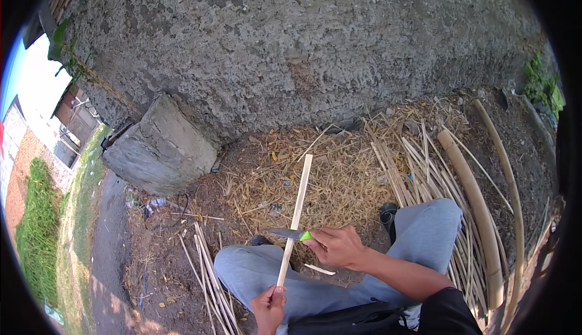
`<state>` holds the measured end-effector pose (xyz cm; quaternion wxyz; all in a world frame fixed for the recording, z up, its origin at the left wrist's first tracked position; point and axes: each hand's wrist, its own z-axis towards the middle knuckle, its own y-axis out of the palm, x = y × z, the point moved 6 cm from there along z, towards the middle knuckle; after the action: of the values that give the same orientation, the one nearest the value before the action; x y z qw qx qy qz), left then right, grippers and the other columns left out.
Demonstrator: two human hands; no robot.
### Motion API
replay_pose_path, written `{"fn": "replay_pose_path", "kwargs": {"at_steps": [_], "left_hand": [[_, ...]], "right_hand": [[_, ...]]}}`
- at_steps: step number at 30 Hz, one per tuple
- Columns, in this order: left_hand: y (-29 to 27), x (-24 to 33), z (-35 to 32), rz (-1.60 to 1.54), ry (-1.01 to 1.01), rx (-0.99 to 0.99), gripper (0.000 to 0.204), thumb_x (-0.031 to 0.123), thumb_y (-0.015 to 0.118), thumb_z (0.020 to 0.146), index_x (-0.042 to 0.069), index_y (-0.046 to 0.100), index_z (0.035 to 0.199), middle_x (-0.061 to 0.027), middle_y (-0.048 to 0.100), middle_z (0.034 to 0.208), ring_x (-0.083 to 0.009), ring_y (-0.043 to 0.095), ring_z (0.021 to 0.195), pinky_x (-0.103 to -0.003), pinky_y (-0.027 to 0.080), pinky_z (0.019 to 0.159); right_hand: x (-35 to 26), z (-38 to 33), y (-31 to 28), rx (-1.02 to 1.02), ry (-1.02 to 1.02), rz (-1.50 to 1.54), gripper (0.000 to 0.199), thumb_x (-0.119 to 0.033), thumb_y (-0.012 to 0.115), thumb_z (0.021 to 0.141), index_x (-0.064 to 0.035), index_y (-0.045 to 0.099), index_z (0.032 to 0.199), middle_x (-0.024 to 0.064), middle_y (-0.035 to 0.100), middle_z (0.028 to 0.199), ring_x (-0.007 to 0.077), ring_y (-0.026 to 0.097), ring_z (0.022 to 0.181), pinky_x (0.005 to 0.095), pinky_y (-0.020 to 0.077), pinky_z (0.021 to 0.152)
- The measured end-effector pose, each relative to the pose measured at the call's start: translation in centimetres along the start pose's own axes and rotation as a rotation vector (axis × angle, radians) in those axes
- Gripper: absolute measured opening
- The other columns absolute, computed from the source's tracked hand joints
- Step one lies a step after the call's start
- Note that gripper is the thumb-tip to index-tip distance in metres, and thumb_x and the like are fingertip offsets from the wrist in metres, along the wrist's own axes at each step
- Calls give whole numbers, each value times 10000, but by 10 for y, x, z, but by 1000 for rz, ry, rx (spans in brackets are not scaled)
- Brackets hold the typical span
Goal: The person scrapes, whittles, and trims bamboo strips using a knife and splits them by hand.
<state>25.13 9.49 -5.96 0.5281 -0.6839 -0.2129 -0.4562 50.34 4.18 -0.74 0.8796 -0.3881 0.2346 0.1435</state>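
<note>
My left hand [269, 307] is closed round the lower end of a pale bamboo strip [300, 192], which points up and away from me between my knees. In my right hand [337, 248] is a knife [286, 233] with a bright green handle, gripped by the handle. Its grey blade points left and lies across the strip at about the middle; whether the edge bites into it I cannot tell. Below the knife a short pale sliver [319, 269] lies on the ground.
Bamboo strips [209, 277] lie by my left knee. More split strips [424, 171] and a thick bamboo pole [473, 208] lie at my right. Shavings [339, 183] cover the ground ahead. Beyond stand a rough wall [315, 50] and a concrete block [163, 144].
</note>
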Motion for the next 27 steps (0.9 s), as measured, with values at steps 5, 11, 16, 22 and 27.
{"fn": "replay_pose_path", "kwargs": {"at_steps": [5, 11, 16, 22, 27], "left_hand": [[10, 19, 10, -29, 23, -18, 243, 155, 576, 1003, -28, 705, 909, -4, 531, 571, -45, 434, 511, -236, 323, 470], [7, 35, 0, 67, -66, -31, 276, 231, 549, 983, 26, 653, 828, 2, 485, 583, -80, 444, 565, -291, 374, 517], [-34, 26, -30, 71, -14, -12, 283, 220, 542, 987, 8, 644, 829, -9, 486, 584, -81, 447, 571, -297, 374, 519], [-23, -10, -13, 117, -16, -75, 274, 220, 565, 970, 8, 646, 816, 3, 470, 581, -78, 443, 580, -296, 366, 514], [-13, -13, -8, 14, -71, -52, 264, 236, 583, 968, 11, 659, 853, 21, 483, 598, -70, 445, 587, -280, 366, 513]], "right_hand": [[19, 9, 3, 86, 32, -112, 209, -283, 705, 880, -75, 706, 898, 43, 634, 640, 212, 582, 445, 351, 423, 364], [46, 16, 6, 186, 137, -139, 234, -279, 645, 931, -69, 703, 846, 62, 604, 590, 237, 578, 442, 384, 419, 382], [138, 40, -43, 122, 609, -124, 324, -261, 584, 981, -12, 690, 802, 104, 551, 529, 236, 485, 406, 393, 362, 448], [71, 13, -18, 210, 340, 175, 268, -241, 638, 949, 14, 710, 903, 106, 572, 572, 203, 516, 444, 357, 380, 437], [9, -4, 3, 55, 26, 98, 228, -258, 707, 885, -42, 716, 956, 70, 644, 660, 205, 600, 474, 341, 440, 398]]}}
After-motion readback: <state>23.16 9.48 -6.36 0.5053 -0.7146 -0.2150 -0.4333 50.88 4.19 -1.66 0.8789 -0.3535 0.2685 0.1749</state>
